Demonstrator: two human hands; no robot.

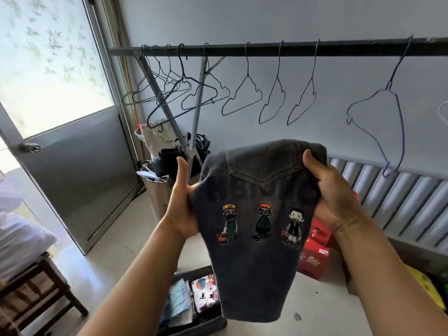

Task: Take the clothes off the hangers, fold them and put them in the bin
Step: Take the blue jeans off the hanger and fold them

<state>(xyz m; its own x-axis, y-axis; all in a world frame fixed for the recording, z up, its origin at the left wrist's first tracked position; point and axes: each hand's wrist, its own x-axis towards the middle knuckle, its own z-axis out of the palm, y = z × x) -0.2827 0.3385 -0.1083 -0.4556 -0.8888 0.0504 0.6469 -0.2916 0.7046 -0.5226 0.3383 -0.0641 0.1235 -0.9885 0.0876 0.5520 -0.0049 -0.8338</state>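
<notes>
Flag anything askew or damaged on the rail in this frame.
The wire hanger at the right of the rail looks bent out of shape and hangs tilted. The hangers at the left end bunch and overlap.

— What colour was it?
— The washed charcoal denim jacket (254,263) I held bore three cartoon figures (263,221): yellow cap, orange hair, black hair.
— Anything else?
— A white folded garment (206,292) printed pink and orange, and red cardboard boxes (314,260).
</notes>
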